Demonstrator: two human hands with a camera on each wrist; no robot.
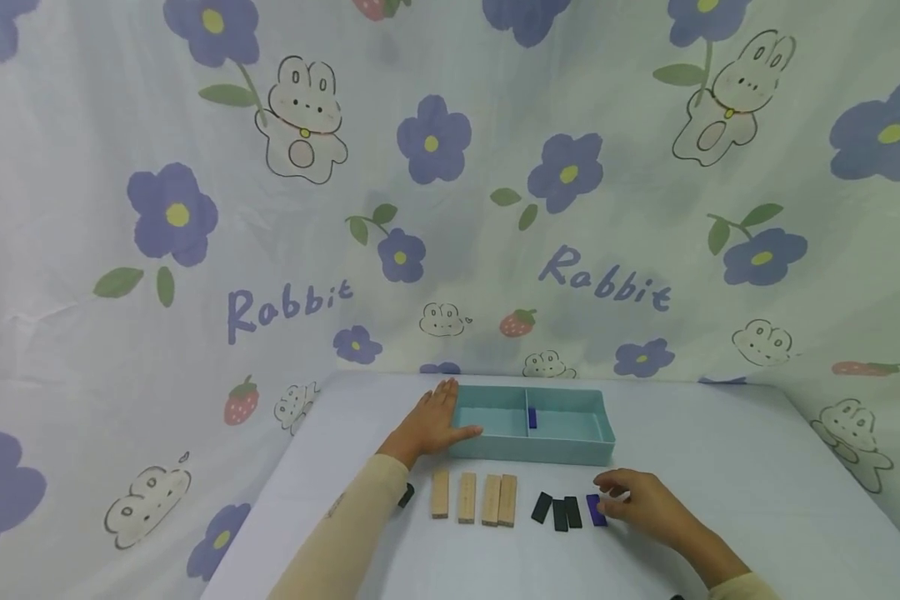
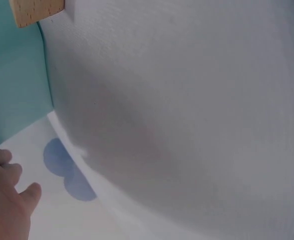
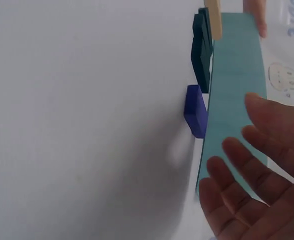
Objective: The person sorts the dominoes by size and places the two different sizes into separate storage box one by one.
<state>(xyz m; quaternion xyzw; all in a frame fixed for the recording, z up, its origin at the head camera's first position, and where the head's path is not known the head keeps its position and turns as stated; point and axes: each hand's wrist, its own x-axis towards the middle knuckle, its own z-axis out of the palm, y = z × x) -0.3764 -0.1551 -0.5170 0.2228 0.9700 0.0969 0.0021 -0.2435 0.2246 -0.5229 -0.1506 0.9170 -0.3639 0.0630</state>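
My left hand (image 1: 433, 425) rests, fingers straight, on the left end of the blue box (image 1: 528, 450). My right hand (image 1: 648, 504), fingers loosely bent and apart, holds nothing beside the purple block (image 1: 594, 508), which lies before the box.

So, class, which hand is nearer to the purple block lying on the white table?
Right. The right hand is just beside the purple block; the left hand is farther away, at the left end of the teal two-compartment box.

white table (image 1: 720, 450) | on it: teal tray (image 1: 525, 450) | four wooden blocks (image 1: 467, 498) | black blocks (image 1: 560, 515) | purple block (image 1: 593, 508)
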